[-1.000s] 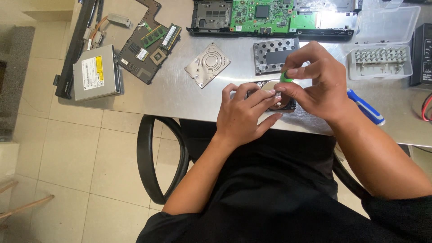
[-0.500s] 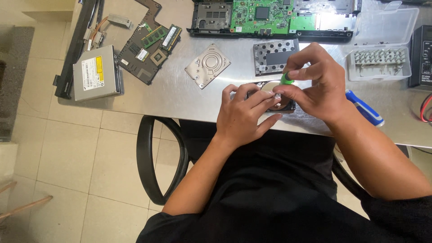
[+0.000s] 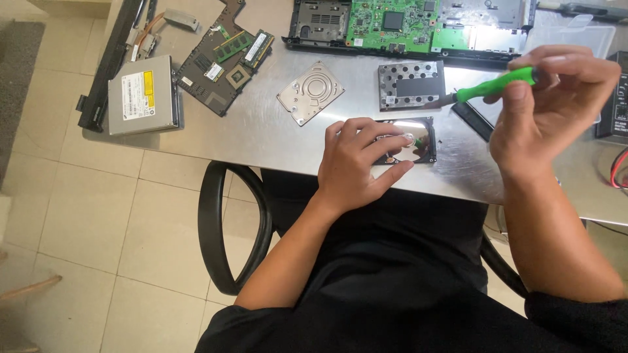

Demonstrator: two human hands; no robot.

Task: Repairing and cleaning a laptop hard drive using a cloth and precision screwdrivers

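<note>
The right hand (image 3: 549,104) has lifted up and away from the open hard drive (image 3: 409,140) since a moment ago. It now hangs in the air over the right side of the desk (image 3: 261,131). Its fingers are clenched around a green screwdriver (image 3: 490,85), with the dark tip pointing left. The left hand (image 3: 360,163) has stayed on the drive. Its fingers press down on the shiny top, and a small green bit shows by the fingertips. I cannot tell if they pinch it.

The drive lies close to the near edge of the desk, right in front of the person. To work on it well, I think the left hand should keep it flat and still, so it cannot slide off that edge.

A silver cover plate (image 3: 311,91) and a grey bracket with holes (image 3: 412,85) lie just behind the drive. A green circuit board (image 3: 399,26) sits further back. A silver disc drive (image 3: 142,95) lies far left. Bare desk shows between the drive and the cover plate.
</note>
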